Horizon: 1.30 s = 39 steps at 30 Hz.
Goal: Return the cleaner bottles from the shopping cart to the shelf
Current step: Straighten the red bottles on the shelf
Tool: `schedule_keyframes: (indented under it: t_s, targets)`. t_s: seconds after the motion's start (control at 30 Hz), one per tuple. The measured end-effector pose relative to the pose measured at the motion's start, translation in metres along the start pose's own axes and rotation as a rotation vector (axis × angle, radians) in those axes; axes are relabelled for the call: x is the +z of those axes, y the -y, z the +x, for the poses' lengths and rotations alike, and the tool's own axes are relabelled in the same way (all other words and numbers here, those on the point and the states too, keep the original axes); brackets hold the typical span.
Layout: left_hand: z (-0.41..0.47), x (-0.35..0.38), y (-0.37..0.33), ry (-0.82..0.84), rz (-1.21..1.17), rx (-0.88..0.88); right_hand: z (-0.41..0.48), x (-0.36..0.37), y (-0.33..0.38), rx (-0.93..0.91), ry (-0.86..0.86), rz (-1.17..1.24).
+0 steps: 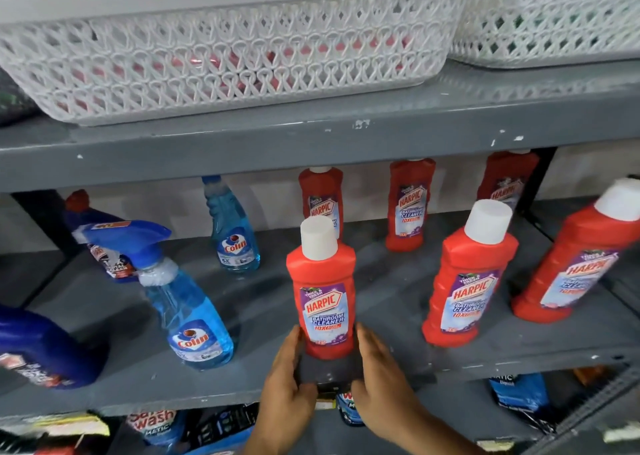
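A red Harpic cleaner bottle (pixel 322 298) with a white cap stands upright near the front edge of the grey shelf (pixel 263 319). My left hand (pixel 287 382) lies against the bottle's lower left side and my right hand (pixel 381 375) against its lower right side. The fingers are straight and press the base between them, with both thumbs at the shelf's front lip. Two more red Harpic bottles (pixel 467 281) (pixel 581 264) stand to the right in the front row. Three others stand along the back (pixel 408 208). The shopping cart is out of view.
Two blue Colin spray bottles (pixel 187 302) (pixel 232 232) and two dark blue bottles (pixel 41 347) (pixel 100 239) stand on the left of the same shelf. White lattice baskets (pixel 221 59) (pixel 554 21) sit on the shelf above. Detergent packs (pixel 156 423) fill the shelf below.
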<state>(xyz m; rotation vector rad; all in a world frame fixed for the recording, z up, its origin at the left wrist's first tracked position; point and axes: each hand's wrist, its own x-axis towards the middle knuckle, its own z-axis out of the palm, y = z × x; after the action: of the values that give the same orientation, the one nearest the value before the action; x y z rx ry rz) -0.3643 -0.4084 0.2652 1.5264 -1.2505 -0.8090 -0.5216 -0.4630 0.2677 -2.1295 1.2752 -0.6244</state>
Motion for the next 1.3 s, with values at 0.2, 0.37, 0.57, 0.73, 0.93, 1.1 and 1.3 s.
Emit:
schedule_keyframes:
  t_s: [0.2,0.37,0.57,0.73,0.93,1.1,1.3]
  targets:
    - [-0.014,0.044,-0.013,0.058,0.086,-0.024,-0.049,-0.057,-0.041,0.168,-0.616,0.24]
    - [-0.003,0.131,-0.058,0.254,-0.005,0.125,-0.034,-0.111,-0.084,0.278,-0.357,0.25]
    - [0.018,0.154,-0.06,0.183,0.062,0.092,-0.025,-0.103,-0.093,0.194,-0.135,0.074]
    - [0.016,0.161,-0.058,0.078,0.07,0.035,-0.016,-0.107,-0.097,0.124,-0.082,0.097]
    - [-0.022,0.19,-0.067,-0.149,0.182,0.142,-0.064,-0.145,-0.132,0.103,-0.397,0.325]
    - [-0.008,0.275,-0.106,0.121,0.058,0.126,-0.054,-0.217,-0.209,0.323,-0.452,0.276]
    - [0.038,0.321,-0.121,0.255,0.037,-0.019,-0.029,-0.233,-0.228,0.262,-0.14,0.311]
